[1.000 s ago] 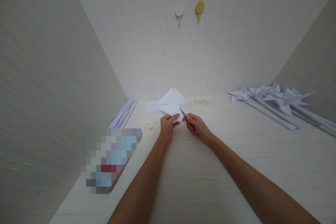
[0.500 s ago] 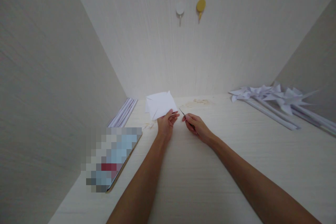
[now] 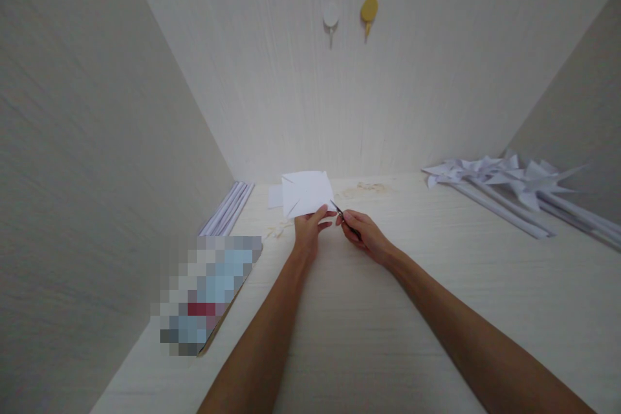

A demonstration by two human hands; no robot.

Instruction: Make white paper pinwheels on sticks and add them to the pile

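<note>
Your left hand (image 3: 309, 233) pinches the white paper sheet (image 3: 307, 193) by its near edge; your right hand (image 3: 363, 233) grips small scissors (image 3: 339, 211) — blade tip touching that edge.

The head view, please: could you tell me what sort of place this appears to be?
Probably a paper-craft work booth: a pale table walled on three sides, finished paper pinwheels lying at the right, and a stack of white sheets against the left wall.
</note>
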